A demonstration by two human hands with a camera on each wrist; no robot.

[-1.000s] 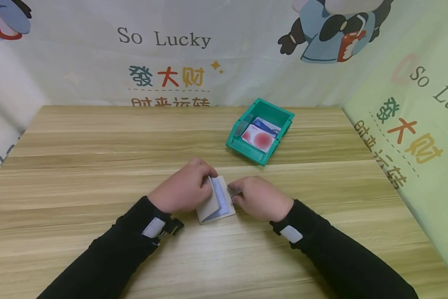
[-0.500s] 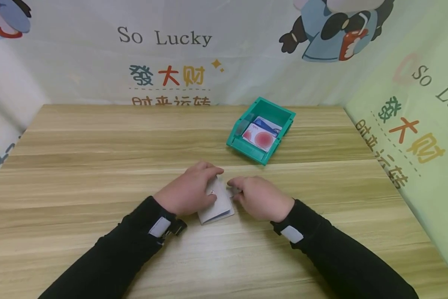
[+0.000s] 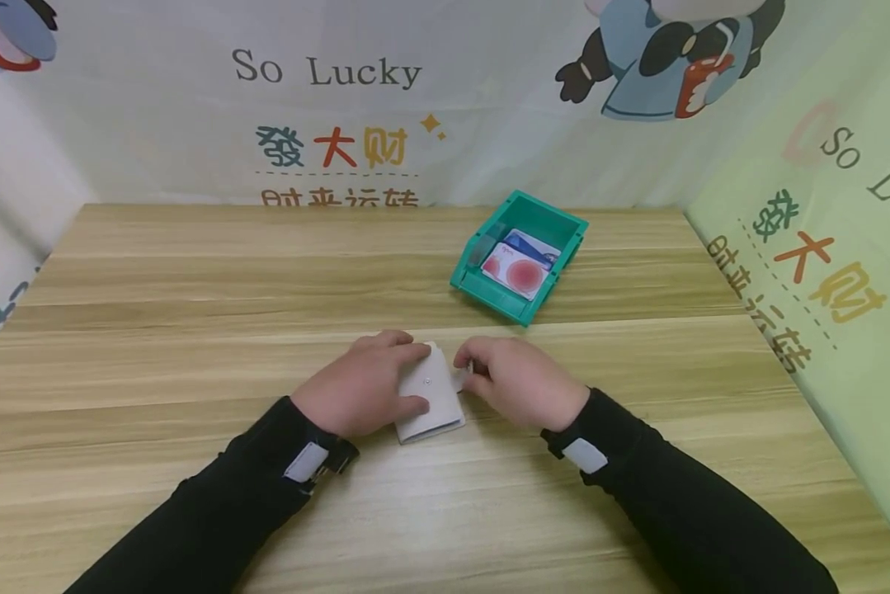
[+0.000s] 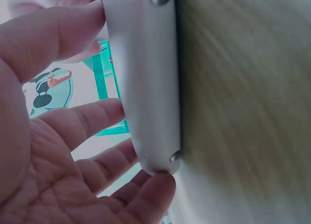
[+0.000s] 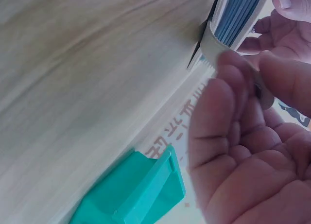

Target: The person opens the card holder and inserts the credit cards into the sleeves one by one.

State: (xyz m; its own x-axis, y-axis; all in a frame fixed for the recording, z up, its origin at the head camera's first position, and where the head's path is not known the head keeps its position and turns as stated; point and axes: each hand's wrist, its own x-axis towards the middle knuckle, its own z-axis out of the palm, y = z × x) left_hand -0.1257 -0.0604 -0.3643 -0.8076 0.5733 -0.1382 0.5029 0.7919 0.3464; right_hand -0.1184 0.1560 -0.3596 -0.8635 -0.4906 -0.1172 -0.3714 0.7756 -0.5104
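A closed pale grey card holder [image 3: 440, 400] lies on the wooden table, with a small snap stud on its cover. My left hand [image 3: 355, 386] rests against its left side, thumb and forefinger on the cover. In the left wrist view the fingers are spread along the card holder's rounded spine [image 4: 148, 88]. On the other side, my right hand [image 3: 526, 381] pinches the short closing strap [image 5: 210, 43] between thumb and curled fingers. Blue-edged inner sleeves [image 5: 238, 15] show between the covers in the right wrist view. The strap's end is mostly hidden by the fingers.
Behind the hands, to the right, stands a green open bin [image 3: 463, 280]. It holds a white card with red circles [image 3: 515, 270] and a blue and white card [image 3: 535, 247]. A printed cloth [image 3: 489, 107] hangs along the table's back edge.
The card holder's raised cover has come down over the blue sleeves. My left hand has let go of the cover's edge and drawn back left. My right hand stays at the strap.
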